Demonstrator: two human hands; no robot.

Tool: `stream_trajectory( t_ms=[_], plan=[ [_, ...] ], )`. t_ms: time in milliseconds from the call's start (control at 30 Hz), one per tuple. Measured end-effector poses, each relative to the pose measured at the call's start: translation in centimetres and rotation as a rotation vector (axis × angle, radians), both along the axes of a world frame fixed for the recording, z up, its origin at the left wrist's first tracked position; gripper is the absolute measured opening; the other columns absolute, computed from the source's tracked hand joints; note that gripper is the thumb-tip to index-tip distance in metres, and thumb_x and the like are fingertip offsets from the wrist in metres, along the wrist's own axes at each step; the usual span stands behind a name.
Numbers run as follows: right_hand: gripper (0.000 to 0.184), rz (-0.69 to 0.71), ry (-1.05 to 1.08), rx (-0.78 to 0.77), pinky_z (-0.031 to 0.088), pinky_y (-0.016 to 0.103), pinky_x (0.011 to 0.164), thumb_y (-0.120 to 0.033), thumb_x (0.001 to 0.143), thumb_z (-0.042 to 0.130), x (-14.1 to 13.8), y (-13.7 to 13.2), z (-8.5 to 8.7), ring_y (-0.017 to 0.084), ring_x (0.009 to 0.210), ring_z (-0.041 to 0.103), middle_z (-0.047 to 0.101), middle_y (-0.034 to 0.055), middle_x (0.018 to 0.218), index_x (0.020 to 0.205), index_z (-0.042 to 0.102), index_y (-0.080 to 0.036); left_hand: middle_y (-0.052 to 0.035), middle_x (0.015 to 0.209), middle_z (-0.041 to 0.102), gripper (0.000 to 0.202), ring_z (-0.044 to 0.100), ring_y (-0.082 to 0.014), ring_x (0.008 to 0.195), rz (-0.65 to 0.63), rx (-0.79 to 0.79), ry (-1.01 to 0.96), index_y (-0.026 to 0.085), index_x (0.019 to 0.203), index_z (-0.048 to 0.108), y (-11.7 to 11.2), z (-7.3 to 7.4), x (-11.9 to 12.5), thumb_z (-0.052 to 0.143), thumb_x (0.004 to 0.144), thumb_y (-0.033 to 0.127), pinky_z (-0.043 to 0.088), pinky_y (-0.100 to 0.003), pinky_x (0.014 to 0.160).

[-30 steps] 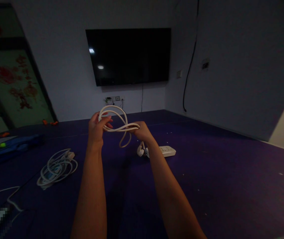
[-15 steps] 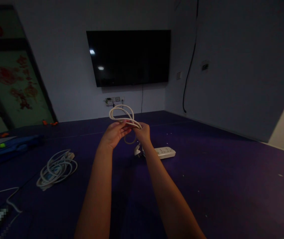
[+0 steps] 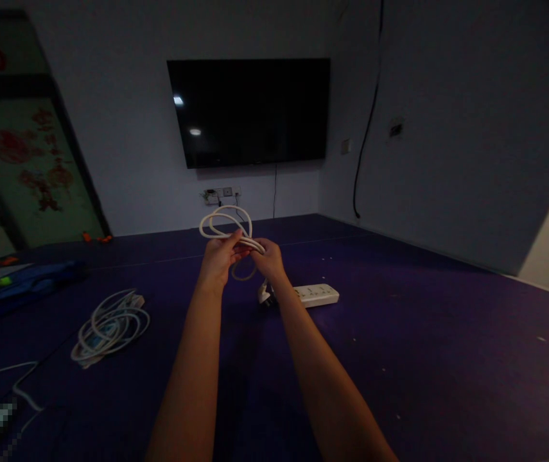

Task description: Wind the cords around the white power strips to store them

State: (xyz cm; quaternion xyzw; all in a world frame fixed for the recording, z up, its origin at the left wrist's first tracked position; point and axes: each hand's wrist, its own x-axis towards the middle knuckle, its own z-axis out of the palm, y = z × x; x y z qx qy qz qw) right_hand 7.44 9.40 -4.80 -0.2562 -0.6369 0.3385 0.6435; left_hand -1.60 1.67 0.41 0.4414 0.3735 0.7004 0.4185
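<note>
Both my hands are raised in front of me over a dark purple floor, holding a white power cord that loops above and below them. My left hand is closed on the loops from the left. My right hand is closed on the same cord from the right, touching the left hand. The cord's plug hangs just below my right wrist. The white power strip at the cord's end lies on the floor behind my right forearm.
A second coiled white cable lies on the floor to the left. A thin white wire runs at the lower left. A blue object sits at the far left. A black television hangs on the wall above a socket.
My hands have come together from about a hand's width apart. The wide loop of cord has been folded into smaller loops gathered between them.
</note>
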Motion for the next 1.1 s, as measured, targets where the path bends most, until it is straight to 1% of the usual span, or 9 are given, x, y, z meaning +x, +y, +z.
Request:
stream_trajectory(
  t_ms=[167, 300, 367, 533, 667, 733, 833, 933, 1100],
  plan=[
    [0.023, 0.218, 0.074, -0.088, 0.036, 0.020, 0.051, -0.025, 0.058, 0.055, 0.1, 0.2, 0.1, 0.009, 0.053, 0.048, 0.060, -0.0036, 0.062, 0.079, 0.061, -0.016, -0.0064, 0.065, 0.068, 0.014, 0.065, -0.0130, 0.057, 0.003, 0.041, 0.021, 0.009, 0.072, 0.061, -0.1, -0.1, -0.2, 0.065, 0.077, 0.021, 0.053, -0.025, 0.062],
    [0.035, 0.436, 0.086, -0.183, 0.029, 0.019, 0.044, -0.026, 0.053, 0.067, 0.8, 0.2, 0.0, 0.006, 0.046, 0.040, 0.055, -0.0063, 0.059, 0.086, 0.061, -0.017, -0.0052, 0.064, 0.068, 0.010, 0.064, -0.0125, 0.054, 0.014, 0.029, 0.046, 0.009, 0.073, 0.060, -0.2, 0.1, -0.1, 0.065, 0.077, 0.017, 0.054, -0.024, 0.059],
    [0.039, 0.539, 0.118, -0.222, 0.029, 0.018, 0.044, -0.024, 0.051, 0.070, 1.3, 0.2, -0.1, 0.006, 0.047, 0.041, 0.057, -0.0056, 0.064, 0.089, 0.061, -0.018, -0.0044, 0.064, 0.067, 0.008, 0.064, -0.0120, 0.053, 0.003, 0.019, 0.070, 0.009, 0.073, 0.060, -0.4, 0.2, 0.0, 0.064, 0.077, 0.015, 0.054, -0.024, 0.058],
    [0.033, 0.727, 0.136, -0.284, 0.035, 0.020, 0.046, -0.020, 0.053, 0.062, 2.3, 0.2, -0.5, 0.008, 0.049, 0.045, 0.057, -0.0039, 0.062, 0.085, 0.062, -0.019, -0.0056, 0.068, 0.069, 0.008, 0.066, -0.0132, 0.060, -0.053, 0.019, 0.168, 0.010, 0.072, 0.061, -0.9, 0.4, 0.4, 0.064, 0.077, 0.016, 0.054, -0.025, 0.063],
    [0.032, 0.795, 0.097, -0.371, 0.045, 0.024, 0.055, -0.033, 0.062, 0.060, 2.8, -0.2, -0.3, 0.015, 0.064, 0.058, 0.065, 0.0020, 0.075, 0.090, 0.063, -0.018, -0.0054, 0.069, 0.069, 0.009, 0.066, -0.0137, 0.062, -0.067, 0.011, 0.242, 0.011, 0.071, 0.061, -1.4, 0.6, 0.1, 0.064, 0.077, 0.017, 0.054, -0.024, 0.061],
    [0.034, 0.792, 0.068, -0.393, 0.045, 0.025, 0.055, -0.046, 0.070, 0.057, 2.7, -0.3, 0.0, 0.016, 0.065, 0.058, 0.065, 0.0033, 0.075, 0.088, 0.063, -0.018, -0.0051, 0.068, 0.068, 0.008, 0.065, -0.0132, 0.061, -0.085, -0.015, 0.296, 0.011, 0.071, 0.061, -1.7, 0.8, -0.2, 0.064, 0.076, 0.017, 0.053, -0.024, 0.060],
    [0.041, 0.618, -0.001, -0.380, 0.041, 0.022, 0.050, -0.057, 0.075, 0.056, 2.3, -0.1, 0.5, 0.013, 0.057, 0.055, 0.063, 0.0014, 0.068, 0.085, 0.062, -0.018, -0.0044, 0.068, 0.068, 0.006, 0.065, -0.0128, 0.061, -0.136, -0.056, 0.375, 0.012, 0.071, 0.061, -1.9, 0.9, -0.4, 0.063, 0.076, 0.014, 0.053, -0.024, 0.060],
    [0.037, 0.399, 0.003, -0.320, 0.037, 0.021, 0.046, -0.053, 0.072, 0.064, 2.0, 0.3, 0.9, 0.010, 0.049, 0.050, 0.058, -0.0024, 0.058, 0.082, 0.061, -0.018, -0.0037, 0.067, 0.067, 0.006, 0.064, -0.0120, 0.060, -0.162, -0.087, 0.437, 0.012, 0.070, 0.062, -2.0, 1.0, -0.2, 0.062, 0.076, 0.013, 0.053, -0.025, 0.062],
    [0.037, 0.272, 0.089, -0.234, 0.040, 0.023, 0.048, -0.047, 0.062, 0.073, 2.7, 0.7, 1.6, 0.010, 0.048, 0.051, 0.061, -0.0028, 0.057, 0.081, 0.060, -0.018, -0.0043, 0.069, 0.068, 0.002, 0.064, -0.0117, 0.060, -0.123, -0.134, 0.433, 0.012, 0.076, 0.061, -2.0, 0.9, -0.2, 0.062, 0.078, 0.013, 0.053, -0.025, 0.062]
  ],
)
